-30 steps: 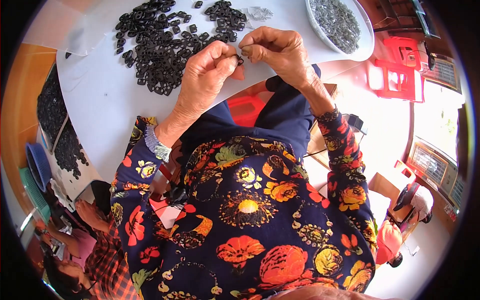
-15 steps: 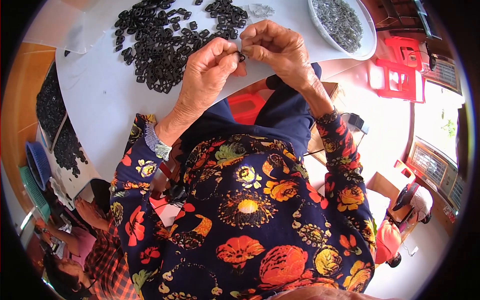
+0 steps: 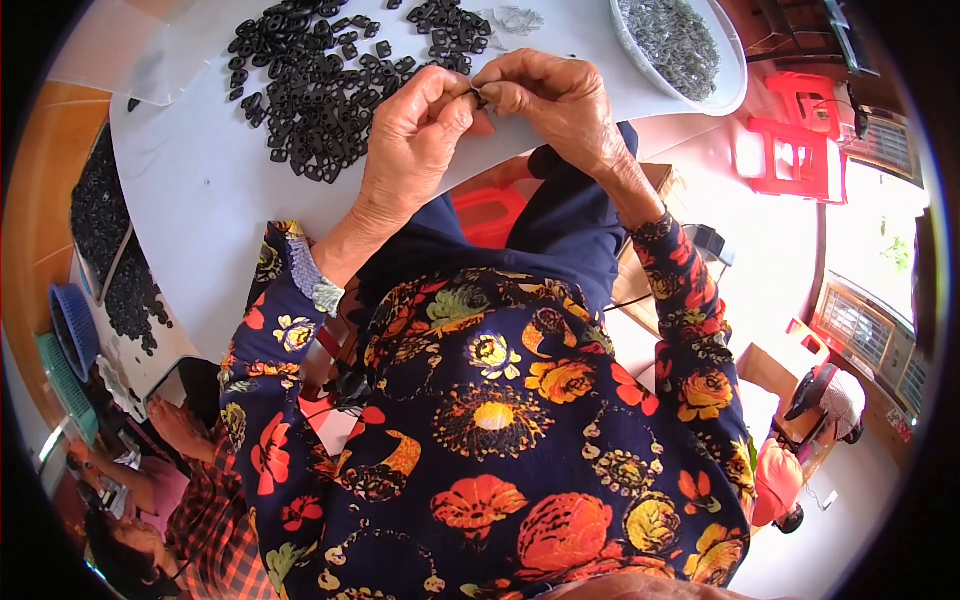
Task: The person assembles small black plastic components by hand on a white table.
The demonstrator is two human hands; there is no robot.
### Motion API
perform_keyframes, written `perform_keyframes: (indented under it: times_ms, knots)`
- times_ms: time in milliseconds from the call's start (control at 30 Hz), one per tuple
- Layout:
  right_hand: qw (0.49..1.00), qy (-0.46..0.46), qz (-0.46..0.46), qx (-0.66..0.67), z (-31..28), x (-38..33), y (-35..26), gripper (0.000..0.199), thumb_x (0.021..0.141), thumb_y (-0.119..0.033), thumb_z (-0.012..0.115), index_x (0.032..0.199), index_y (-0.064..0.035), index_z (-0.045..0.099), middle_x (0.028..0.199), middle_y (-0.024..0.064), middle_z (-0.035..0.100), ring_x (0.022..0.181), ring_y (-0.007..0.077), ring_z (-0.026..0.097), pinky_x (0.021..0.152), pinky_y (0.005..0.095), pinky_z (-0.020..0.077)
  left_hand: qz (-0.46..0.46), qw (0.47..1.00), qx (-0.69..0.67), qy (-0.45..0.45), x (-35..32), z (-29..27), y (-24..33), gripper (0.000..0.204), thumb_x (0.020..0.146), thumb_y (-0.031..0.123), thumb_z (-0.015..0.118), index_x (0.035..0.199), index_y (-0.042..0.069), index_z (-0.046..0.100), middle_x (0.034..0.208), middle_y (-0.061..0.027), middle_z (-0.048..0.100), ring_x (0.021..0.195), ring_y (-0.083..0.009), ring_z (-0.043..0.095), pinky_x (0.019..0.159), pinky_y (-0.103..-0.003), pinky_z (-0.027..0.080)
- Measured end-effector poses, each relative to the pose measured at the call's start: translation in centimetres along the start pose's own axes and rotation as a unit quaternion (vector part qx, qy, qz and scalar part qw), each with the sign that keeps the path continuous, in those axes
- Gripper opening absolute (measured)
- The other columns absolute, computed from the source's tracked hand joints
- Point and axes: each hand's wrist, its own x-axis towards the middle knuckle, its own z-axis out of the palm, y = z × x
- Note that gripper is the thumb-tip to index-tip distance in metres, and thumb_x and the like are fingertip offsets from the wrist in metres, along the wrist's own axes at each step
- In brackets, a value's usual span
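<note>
Over the near edge of the white table (image 3: 200, 220), my two hands meet fingertip to fingertip. My left hand (image 3: 420, 130) pinches a small black plastic part (image 3: 481, 99), mostly hidden by the fingers. Thumb and forefinger of my right hand (image 3: 555, 105) are closed right at that part; whatever they grip is too small to make out. A heap of similar black parts (image 3: 320, 120) is spread beyond and left of my left hand. Past my right hand lies a small cluster of clear or silvery pieces (image 3: 518, 20).
A round white tray (image 3: 735, 92) full of small silvery pieces stands at the table's right edge. Red stools (image 3: 795, 160) are on the floor at right. On the left are more black parts (image 3: 105, 200), a blue basket (image 3: 75, 330) and people nearby.
My right hand has come down and slightly left, its fingertips now closer against the black part. My left hand has shifted a little, still pinching the part.
</note>
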Motion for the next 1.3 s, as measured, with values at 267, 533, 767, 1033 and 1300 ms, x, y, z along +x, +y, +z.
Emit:
perform_keyframes:
  times_ms: [267, 533, 767, 1033, 1300]
  knots:
    - [0.992, 0.037, 0.001, -0.123, 0.9, -0.1, -1.0, 0.013, 0.088, -0.013, 0.063, 0.089, 0.0002, 0.064, 0.069, 0.0000, 0.061, 0.066, 0.0039, 0.054, 0.061, 0.0210, 0.0462, 0.016, 1.000, -0.005, 0.010, -0.2, 0.4, 0.7, 0.004, 0.087, 0.001, 0.053, 0.092, 0.001, 0.054, 0.077, -0.0019, 0.063, 0.073, -0.0043, 0.058, 0.067, -0.020, 0.046]
    - [0.998, 0.045, 0.031, -0.032, 0.7, 0.7, -0.2, 0.019, 0.088, -0.019, 0.063, 0.090, -0.0004, 0.065, 0.067, 0.0002, 0.060, 0.063, 0.0044, 0.052, 0.060, 0.0223, 0.0464, 0.000, 0.998, -0.058, 0.030, 0.1, -0.2, 0.1, 0.006, 0.086, 0.000, 0.054, 0.091, 0.001, 0.054, 0.077, -0.0001, 0.062, 0.068, -0.0017, 0.053, 0.063, -0.018, 0.043]
    - [0.998, 0.053, -0.003, -0.030, 1.2, 0.6, 0.1, 0.016, 0.088, -0.016, 0.062, 0.091, 0.0001, 0.065, 0.071, 0.0008, 0.062, 0.066, 0.0048, 0.054, 0.061, 0.0221, 0.0470, -0.005, 0.999, -0.034, 0.037, 0.0, -0.1, 0.2, 0.006, 0.085, -0.001, 0.053, 0.090, 0.002, 0.055, 0.074, 0.0026, 0.059, 0.067, -0.0004, 0.050, 0.061, -0.017, 0.042]
    - [0.991, 0.062, 0.033, -0.116, 1.4, 0.7, -0.6, 0.016, 0.088, -0.016, 0.062, 0.090, 0.0005, 0.064, 0.071, 0.0014, 0.063, 0.066, 0.0051, 0.055, 0.061, 0.0219, 0.0469, 0.018, 0.998, -0.041, 0.041, 0.1, 0.1, 0.1, 0.004, 0.085, 0.001, 0.053, 0.089, 0.002, 0.055, 0.073, 0.0022, 0.060, 0.065, -0.0004, 0.048, 0.060, -0.017, 0.041]
    - [0.999, 0.038, 0.009, -0.004, 1.1, 0.9, 0.4, 0.015, 0.088, -0.015, 0.063, 0.091, -0.0003, 0.065, 0.070, -0.0003, 0.062, 0.065, 0.0053, 0.054, 0.060, 0.0216, 0.0464, 0.007, 0.998, -0.052, 0.032, 0.2, -0.3, -0.4, 0.004, 0.086, 0.002, 0.054, 0.090, 0.002, 0.056, 0.075, 0.0012, 0.060, 0.068, -0.0006, 0.051, 0.061, -0.017, 0.042]
